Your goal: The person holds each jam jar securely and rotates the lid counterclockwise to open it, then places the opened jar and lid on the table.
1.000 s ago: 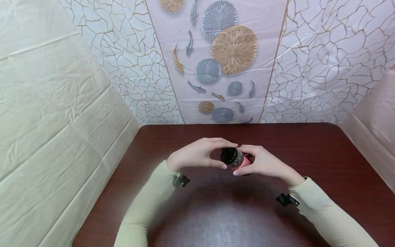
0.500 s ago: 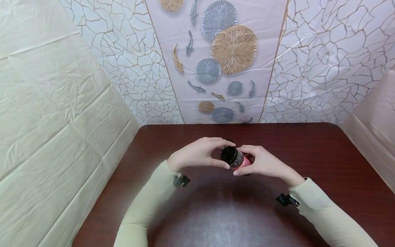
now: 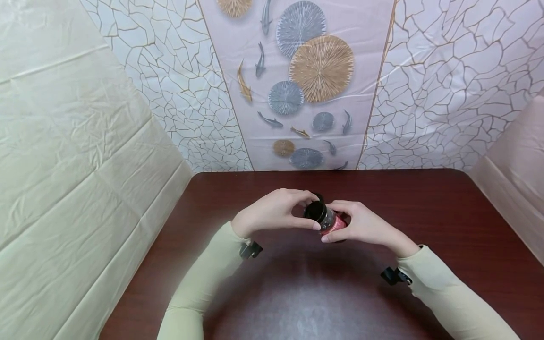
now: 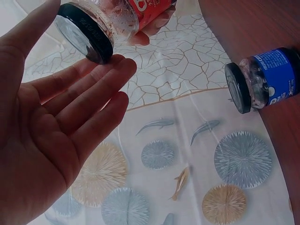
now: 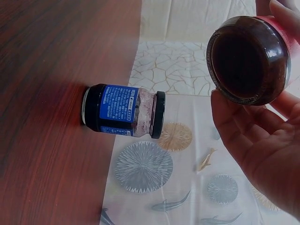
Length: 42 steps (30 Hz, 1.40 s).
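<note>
A glass jar with a red label (image 3: pixel 335 226) and a black lid (image 3: pixel 315 212) is tilted, its lid toward the left. My right hand (image 3: pixel 369 225) grips the jar's body; the right wrist view looks at its dark base (image 5: pixel 241 61). At the other end, my left hand (image 3: pixel 272 211) has the lid between thumb and fingers. In the left wrist view the fingertips touch the lid's rim (image 4: pixel 89 33), the palm facing the camera. Behind it a second jar with a blue label (image 5: pixel 118 108) and a dark lid stands upright on the table, mostly hidden in the head view.
The dark red-brown table (image 3: pixel 297 293) has a rounded far edge. A patterned cloth (image 3: pixel 289 132) with fish and round motifs hangs behind it. Pale cloth (image 3: pixel 85 156) lines the left side, and pinkish cloth (image 3: pixel 516 174) the right.
The left thumb has slid right along the near side of the lid while the left fingertips shifted slightly left on the far side. The right hand and jar stay nearly still.
</note>
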### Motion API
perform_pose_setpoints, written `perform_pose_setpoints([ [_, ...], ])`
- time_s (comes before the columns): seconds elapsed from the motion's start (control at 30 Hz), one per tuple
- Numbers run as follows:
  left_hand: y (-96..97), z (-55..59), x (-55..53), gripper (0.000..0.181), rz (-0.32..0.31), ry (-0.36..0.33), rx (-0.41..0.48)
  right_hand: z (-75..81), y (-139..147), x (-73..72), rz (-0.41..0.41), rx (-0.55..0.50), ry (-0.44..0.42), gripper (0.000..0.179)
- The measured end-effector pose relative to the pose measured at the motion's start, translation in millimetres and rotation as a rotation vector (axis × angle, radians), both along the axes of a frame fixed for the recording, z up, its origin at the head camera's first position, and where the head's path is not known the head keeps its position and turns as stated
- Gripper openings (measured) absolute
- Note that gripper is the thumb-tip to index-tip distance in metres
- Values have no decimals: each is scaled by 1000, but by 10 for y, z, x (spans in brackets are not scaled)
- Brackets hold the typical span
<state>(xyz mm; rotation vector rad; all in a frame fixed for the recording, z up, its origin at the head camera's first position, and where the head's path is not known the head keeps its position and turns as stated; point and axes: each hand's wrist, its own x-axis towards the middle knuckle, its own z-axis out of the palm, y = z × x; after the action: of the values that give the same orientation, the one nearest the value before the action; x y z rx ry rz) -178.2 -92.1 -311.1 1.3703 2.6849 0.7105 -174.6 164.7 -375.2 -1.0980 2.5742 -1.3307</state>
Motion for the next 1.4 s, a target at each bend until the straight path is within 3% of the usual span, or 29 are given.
perform_pose_setpoints([
  [0.53,3,-18,-10,52,75,39,-45,-7,7,6,-4,-2,-11,53],
  [0.97,-57,-19,-46,45,80,-13,41,-7,34,7,-21,8,-25,56],
  [1.2,-93,5,-57,42,87,-9,76,-16,45,2,-32,18,22,56],
  [1.4,-125,16,-79,43,100,-9,112,-16,66,1,-30,11,-1,56],
])
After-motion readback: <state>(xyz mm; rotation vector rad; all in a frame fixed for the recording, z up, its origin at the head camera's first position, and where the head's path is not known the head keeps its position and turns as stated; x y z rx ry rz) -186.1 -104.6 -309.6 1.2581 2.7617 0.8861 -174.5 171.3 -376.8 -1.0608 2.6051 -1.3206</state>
